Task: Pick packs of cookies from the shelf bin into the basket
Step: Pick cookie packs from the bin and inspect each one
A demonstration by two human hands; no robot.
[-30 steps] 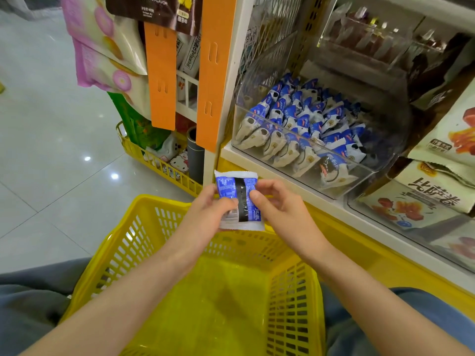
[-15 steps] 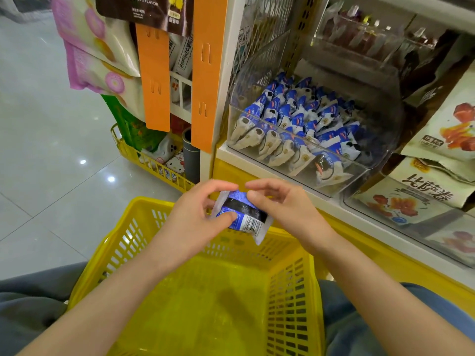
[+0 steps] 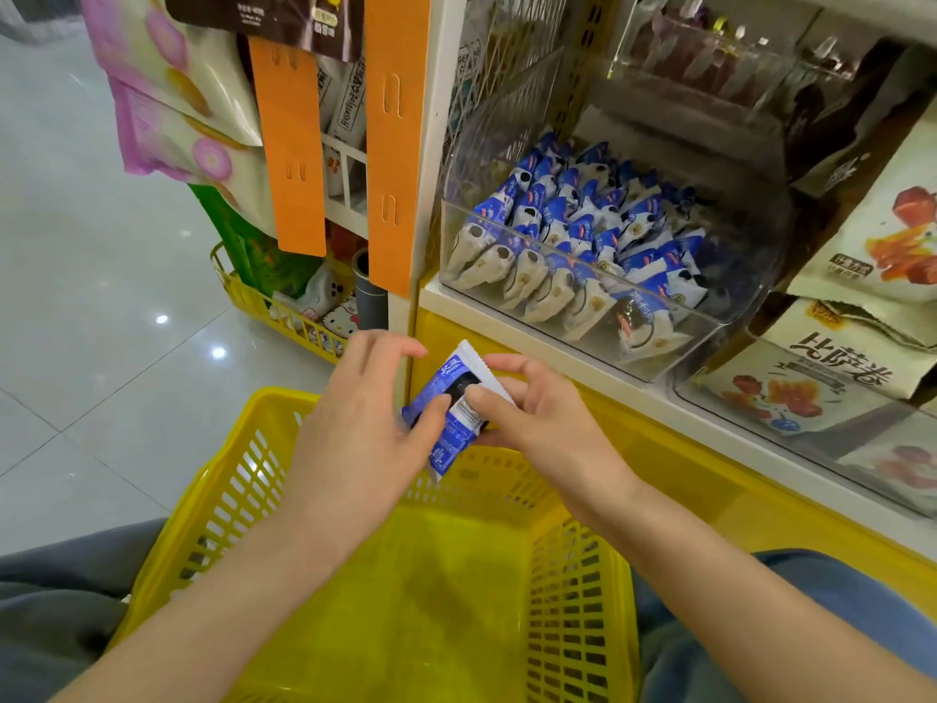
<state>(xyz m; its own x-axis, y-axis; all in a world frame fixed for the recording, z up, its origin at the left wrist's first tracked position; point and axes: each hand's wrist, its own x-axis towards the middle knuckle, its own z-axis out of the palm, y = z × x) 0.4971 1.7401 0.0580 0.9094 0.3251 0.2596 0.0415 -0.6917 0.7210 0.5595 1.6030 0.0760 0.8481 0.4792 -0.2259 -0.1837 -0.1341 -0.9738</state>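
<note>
A blue and white cookie pack [image 3: 453, 398] is tilted in the air above the far rim of the yellow basket [image 3: 243, 504], which sits on my lap with nothing in it. My left hand [image 3: 365, 428] pinches the pack's left side with thumb and fingers. My right hand [image 3: 532, 413] pinches its right side. On the shelf behind, a clear plastic bin [image 3: 710, 327] holds several more of the same blue and white packs [image 3: 573, 235].
Right of the bin lie bags of snacks [image 3: 811, 383] in another clear bin. Orange strips [image 3: 291, 149] hang at the shelf's end. A low yellow wire rack [image 3: 263, 307] of goods stands on the tiled floor at left.
Both hands have turned the pack from upright and face-on to tilted, its top now leaning up and to the right. The hands stay above the basket's far rim.
</note>
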